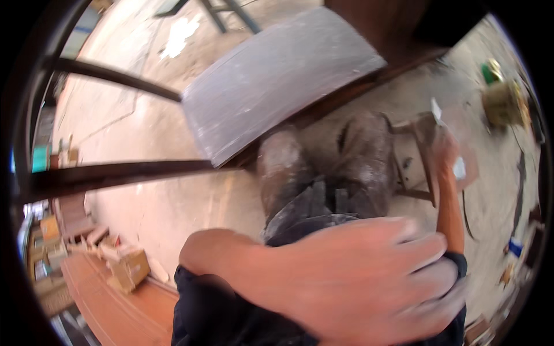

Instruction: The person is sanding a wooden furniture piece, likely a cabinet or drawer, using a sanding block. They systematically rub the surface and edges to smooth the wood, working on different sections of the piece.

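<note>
My left hand (352,277) stretches across my body, close to the view and blurred. Its fingers are bent over near my dark right sleeve (460,262), and the fingertips are partly hidden, so whatever they may hold does not show. Farther out on the right, my right hand (445,151) is smeared by motion beside a small wooden stool (426,153). A thin white piece (436,109) sticks out at its fingertips. A second white patch (459,168) lies by the wrist, over a blurred brownish sheet (470,151).
Before my dusty knees stands dark wooden furniture (355,86) with a grey plastic-wrapped panel (283,75). Dark bars (121,179) run left from it. A gold-coloured container (505,104) stands at the far right. Lower left are a cardboard box (130,268) and reddish-brown boards (109,305).
</note>
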The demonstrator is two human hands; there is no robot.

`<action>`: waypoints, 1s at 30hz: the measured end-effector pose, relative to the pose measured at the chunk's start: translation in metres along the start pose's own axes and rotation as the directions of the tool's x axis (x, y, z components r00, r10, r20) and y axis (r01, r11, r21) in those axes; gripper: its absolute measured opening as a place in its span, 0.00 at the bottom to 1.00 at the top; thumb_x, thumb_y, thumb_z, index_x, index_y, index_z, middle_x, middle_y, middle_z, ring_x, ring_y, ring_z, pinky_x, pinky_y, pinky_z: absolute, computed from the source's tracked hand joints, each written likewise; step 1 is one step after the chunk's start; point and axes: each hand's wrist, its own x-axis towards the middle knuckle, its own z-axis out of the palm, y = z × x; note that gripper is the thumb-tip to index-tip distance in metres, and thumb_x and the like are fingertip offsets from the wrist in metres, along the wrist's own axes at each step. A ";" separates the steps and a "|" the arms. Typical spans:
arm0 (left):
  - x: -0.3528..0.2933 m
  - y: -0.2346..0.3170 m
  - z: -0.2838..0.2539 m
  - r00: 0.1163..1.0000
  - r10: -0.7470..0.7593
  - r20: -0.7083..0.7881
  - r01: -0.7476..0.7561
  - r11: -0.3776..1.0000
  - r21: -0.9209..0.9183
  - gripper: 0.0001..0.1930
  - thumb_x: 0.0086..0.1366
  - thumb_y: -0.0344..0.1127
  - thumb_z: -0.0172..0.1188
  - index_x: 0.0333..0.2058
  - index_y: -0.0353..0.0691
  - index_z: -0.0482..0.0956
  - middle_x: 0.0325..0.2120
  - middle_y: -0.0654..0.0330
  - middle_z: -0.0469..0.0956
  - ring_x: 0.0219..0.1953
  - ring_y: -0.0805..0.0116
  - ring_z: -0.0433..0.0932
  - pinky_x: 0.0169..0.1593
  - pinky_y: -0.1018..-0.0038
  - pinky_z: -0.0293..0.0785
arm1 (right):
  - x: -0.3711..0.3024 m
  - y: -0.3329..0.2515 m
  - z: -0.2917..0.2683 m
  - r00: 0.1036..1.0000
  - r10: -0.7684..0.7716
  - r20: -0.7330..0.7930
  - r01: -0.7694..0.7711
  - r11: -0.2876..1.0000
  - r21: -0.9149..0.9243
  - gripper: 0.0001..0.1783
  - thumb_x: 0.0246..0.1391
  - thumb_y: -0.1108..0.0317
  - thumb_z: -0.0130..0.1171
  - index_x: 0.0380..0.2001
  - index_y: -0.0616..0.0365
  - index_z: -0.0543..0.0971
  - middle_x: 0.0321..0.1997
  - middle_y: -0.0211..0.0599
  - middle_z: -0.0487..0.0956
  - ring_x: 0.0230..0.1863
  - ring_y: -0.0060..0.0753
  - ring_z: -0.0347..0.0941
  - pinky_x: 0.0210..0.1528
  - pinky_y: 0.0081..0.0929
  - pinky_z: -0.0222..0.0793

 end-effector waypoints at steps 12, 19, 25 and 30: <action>-0.028 0.007 -0.005 0.947 -0.317 -0.048 0.317 0.948 -0.007 0.17 0.46 0.36 0.65 0.39 0.47 0.81 0.30 0.67 0.78 0.40 0.64 0.75 0.43 0.67 0.69 | -0.030 -0.165 -0.115 0.916 -0.345 -0.206 0.392 0.657 0.644 0.15 0.46 0.81 0.60 0.40 0.60 0.79 0.41 0.46 0.80 0.43 0.51 0.77 0.47 0.38 0.73; -0.114 -0.059 0.064 0.801 -0.597 -0.036 0.598 0.802 0.006 0.30 0.59 0.25 0.60 0.62 0.33 0.68 0.46 0.60 0.84 0.66 0.56 0.62 0.68 0.58 0.52 | -0.025 -0.191 -0.133 0.766 -0.397 -0.505 0.642 0.448 0.622 0.23 0.25 0.83 0.60 0.33 0.58 0.77 0.40 0.38 0.79 0.42 0.47 0.75 0.44 0.38 0.72; -0.124 -0.068 0.109 0.302 -0.953 0.028 0.522 0.140 -0.841 0.30 0.69 0.35 0.58 0.64 0.24 0.59 0.44 0.53 0.82 0.58 0.64 0.72 0.64 0.67 0.62 | -0.041 -0.199 -0.131 0.784 -0.367 -0.501 0.620 0.420 0.663 0.22 0.27 0.79 0.68 0.33 0.55 0.79 0.41 0.38 0.78 0.44 0.45 0.74 0.44 0.36 0.71; -0.125 -0.082 0.120 0.116 -0.978 0.173 0.354 -0.122 -0.927 0.09 0.69 0.33 0.60 0.40 0.32 0.80 0.38 0.58 0.81 0.40 0.73 0.79 0.47 0.74 0.75 | -0.060 -0.207 -0.122 0.839 -0.368 -0.401 0.528 0.370 0.764 0.24 0.36 0.82 0.67 0.42 0.56 0.78 0.46 0.40 0.77 0.46 0.43 0.74 0.49 0.35 0.71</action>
